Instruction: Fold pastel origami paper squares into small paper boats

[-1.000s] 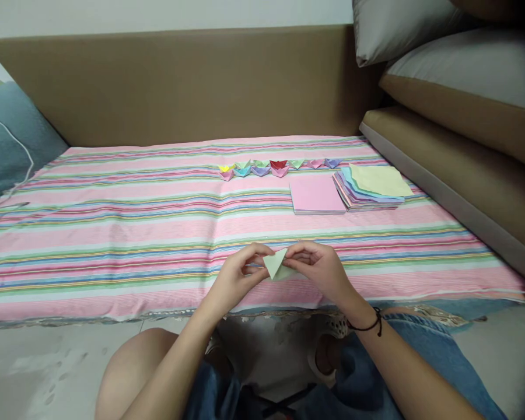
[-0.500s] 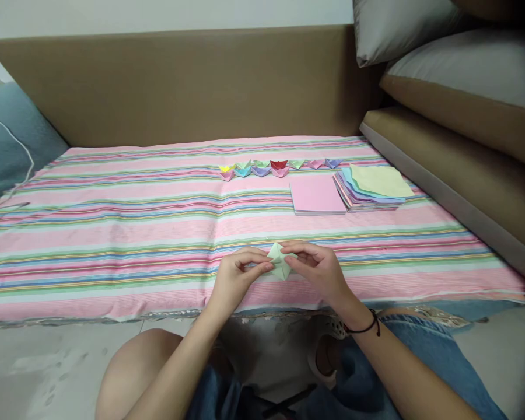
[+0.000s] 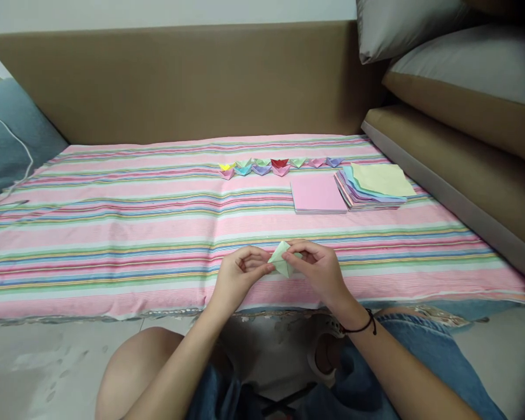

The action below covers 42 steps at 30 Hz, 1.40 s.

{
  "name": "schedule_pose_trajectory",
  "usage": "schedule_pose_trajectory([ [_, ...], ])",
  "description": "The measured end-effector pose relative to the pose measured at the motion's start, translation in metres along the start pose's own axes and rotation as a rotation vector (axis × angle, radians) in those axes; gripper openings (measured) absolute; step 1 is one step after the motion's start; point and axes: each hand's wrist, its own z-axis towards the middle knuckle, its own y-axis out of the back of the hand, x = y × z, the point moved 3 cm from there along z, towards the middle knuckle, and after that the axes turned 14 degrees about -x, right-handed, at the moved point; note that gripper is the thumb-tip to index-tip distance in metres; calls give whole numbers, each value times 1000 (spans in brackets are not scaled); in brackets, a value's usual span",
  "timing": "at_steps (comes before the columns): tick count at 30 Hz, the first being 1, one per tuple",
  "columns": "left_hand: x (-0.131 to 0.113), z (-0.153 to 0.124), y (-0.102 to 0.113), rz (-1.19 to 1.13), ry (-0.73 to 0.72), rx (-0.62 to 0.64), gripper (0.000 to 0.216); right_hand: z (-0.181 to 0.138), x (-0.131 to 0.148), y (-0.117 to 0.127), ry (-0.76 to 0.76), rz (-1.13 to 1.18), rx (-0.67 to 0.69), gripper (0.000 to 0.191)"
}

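A pale green folded origami paper is held up between my two hands, over the front part of the striped cloth. My left hand pinches its left corner between thumb and fingers. On the other side, my right hand grips the right part, thumb in front and fingers behind, so that part of the paper is hidden. Farther back, small folded paper boats in several colours stand in two rows.
A pink stack of square paper lies beside a fanned pile of coloured sheets. Brown and grey cushions are piled at the right. A brown backrest rises behind the striped cloth. A white cord hangs at the left.
The green paper has turned and tilted between my fingers, its top corner shifting to the right. My right thumb has moved a little higher on it. Both hands keep hold.
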Motion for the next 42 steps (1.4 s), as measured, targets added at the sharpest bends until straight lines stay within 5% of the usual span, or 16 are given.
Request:
schedule_pose_trajectory([
  [21, 3, -3, -7, 54, -44, -45, 19, -4, -4, 2, -40, -57, -168, 11],
  [42, 5, -5, -10, 32, -44, -76, 18, -9, -5, 0, 18, -52, -194, 12],
])
